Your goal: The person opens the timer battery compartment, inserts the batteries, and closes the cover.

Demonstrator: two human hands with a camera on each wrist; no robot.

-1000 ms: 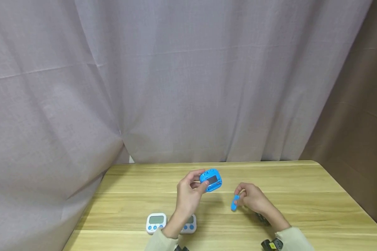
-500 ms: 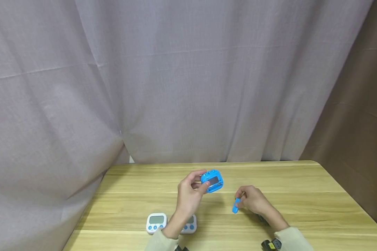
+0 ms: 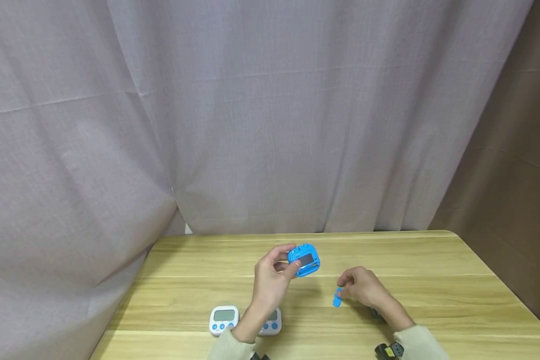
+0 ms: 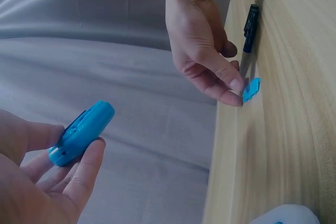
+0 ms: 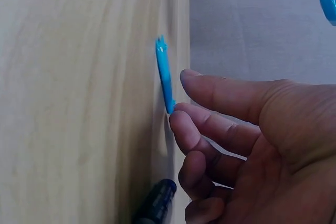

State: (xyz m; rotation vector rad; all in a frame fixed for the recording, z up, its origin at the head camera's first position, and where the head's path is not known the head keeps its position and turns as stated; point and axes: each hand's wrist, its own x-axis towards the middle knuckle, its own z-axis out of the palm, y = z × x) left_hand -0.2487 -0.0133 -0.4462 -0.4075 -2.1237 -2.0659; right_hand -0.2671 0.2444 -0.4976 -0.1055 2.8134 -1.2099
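Note:
My left hand point(image 3: 272, 277) holds up a blue digital timer point(image 3: 307, 259), its back facing the head camera with a dark rectangle and an open slot along the lower edge. In the left wrist view, thumb and fingers grip the timer point(image 4: 84, 132) from both sides. Low over the table, my right hand point(image 3: 362, 287) is beside a small blue battery cover point(image 3: 337, 298). The right wrist view shows the cover point(image 5: 165, 77) lying at the wood, the thumb apart from it and a fingertip right at its near end.
Two white timers with blue buttons lie at the front left, one white timer point(image 3: 224, 320) fully in sight and the other white timer point(image 3: 271, 322) partly behind the left forearm. Dark cylinders like batteries point(image 4: 251, 29) lie by the right hand. A grey curtain point(image 3: 270, 125) hangs behind the table.
The right hand has lowered slightly with the battery cover, which now lies flatter, and the thumb has come off it. The left hand and its timer have shifted slightly right.

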